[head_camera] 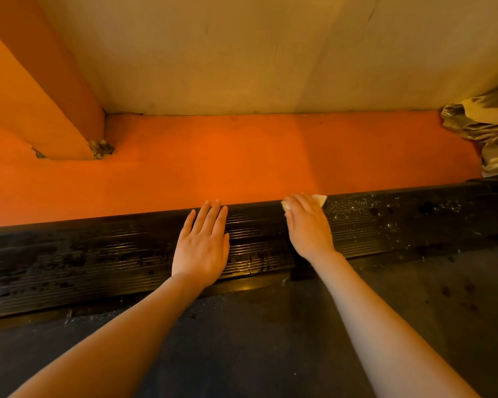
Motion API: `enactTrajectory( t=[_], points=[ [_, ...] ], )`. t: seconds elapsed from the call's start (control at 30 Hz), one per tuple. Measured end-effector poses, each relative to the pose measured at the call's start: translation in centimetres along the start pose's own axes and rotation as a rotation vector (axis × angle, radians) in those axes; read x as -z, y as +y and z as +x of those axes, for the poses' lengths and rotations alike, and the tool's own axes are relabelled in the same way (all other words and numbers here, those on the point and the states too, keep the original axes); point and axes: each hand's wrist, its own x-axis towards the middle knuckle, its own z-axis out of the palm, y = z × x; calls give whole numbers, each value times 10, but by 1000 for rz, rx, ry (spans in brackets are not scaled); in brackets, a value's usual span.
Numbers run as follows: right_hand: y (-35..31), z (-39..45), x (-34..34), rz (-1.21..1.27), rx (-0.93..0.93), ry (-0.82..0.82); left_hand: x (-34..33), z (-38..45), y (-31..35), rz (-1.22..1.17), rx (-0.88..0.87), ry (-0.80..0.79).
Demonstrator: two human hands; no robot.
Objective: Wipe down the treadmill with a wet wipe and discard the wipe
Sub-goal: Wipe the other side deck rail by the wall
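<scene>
Black ribbed side rail [98, 254] of the treadmill carries both hands: the left hand [203, 244] lies flat on it, fingers straight and together, holding nothing. The right hand [308, 225] presses the wipe [320, 199] against the rail's far edge with extended fingers, white corners showing beyond the fingertips. Pale specks dot the rail right of the wipe; the belt [256, 340] lies nearer, the orange floor [213, 156] beyond.

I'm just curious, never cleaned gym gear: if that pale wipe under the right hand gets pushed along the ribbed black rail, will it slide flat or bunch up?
Probably bunches a little: the wipe looks thin and limp, only corners peeking past the right hand. The side rail is ribbed and gritty, so it likely drags.
</scene>
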Motion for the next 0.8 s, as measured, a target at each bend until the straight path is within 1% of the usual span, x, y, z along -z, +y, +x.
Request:
enactTrajectory(
  t=[0.1,0.17,0.23,0.33,0.4,0.5,0.6,0.7,0.8],
  points=[
    [-27,-10,-11,23,113,-23,0,0,1,0,4,1],
    [-31,-13,-17,11,136,-22,1,1,1,-2,6,0],
    [-23,-13,-18,-6,101,-26,1,1,1,-9,2,-3],
    [0,-12,-11,4,-36,-22,1,0,0,-13,-6,4],
    [8,-15,-8,8,-95,-18,1,0,0,-20,-6,11],
    [4,-28,-12,59,-125,-3,0,0,-1,-43,-9,15],
    [-12,-60,-23,105,-137,23,1,0,-1,-41,-9,19],
    [-24,-94,-36,93,-162,52,1,0,0,-52,-2,14],
    [-24,-98,-39,78,-180,62,1,-2,0,-57,-4,19]
  ],
)
